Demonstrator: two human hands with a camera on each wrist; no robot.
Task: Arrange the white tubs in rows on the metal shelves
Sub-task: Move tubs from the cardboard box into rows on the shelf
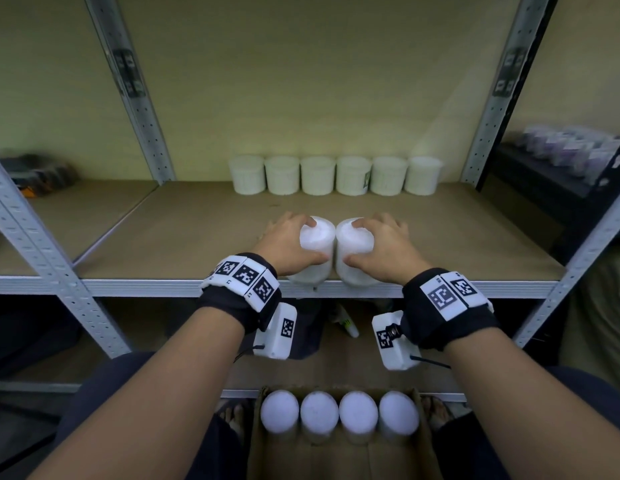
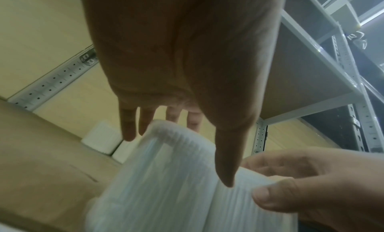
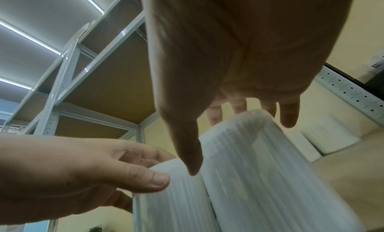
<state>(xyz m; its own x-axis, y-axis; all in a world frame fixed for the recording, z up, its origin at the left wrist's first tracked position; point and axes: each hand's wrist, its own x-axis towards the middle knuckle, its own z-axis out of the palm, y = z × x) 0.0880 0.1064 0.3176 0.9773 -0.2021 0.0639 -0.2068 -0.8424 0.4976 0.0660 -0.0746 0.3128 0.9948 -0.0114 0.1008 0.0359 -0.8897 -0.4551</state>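
On the shelf's (image 1: 474, 237) front edge, head view: our left hand (image 1: 287, 244) and right hand (image 1: 384, 245) each grasp a white tub (image 1: 317, 237), sides touching; six stand in the back row (image 1: 336, 176). Left wrist: thumb (image 2: 226, 153) across the tub wall. Right wrist: same grip. We should slide both back together, square to that row.

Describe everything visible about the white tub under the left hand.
The white ribbed plastic tub stands upright at the front edge of the brown shelf board, lid on. The left hand grips it from above, fingers over the far rim, thumb on the near side. It stands side by side against the right hand's tub.
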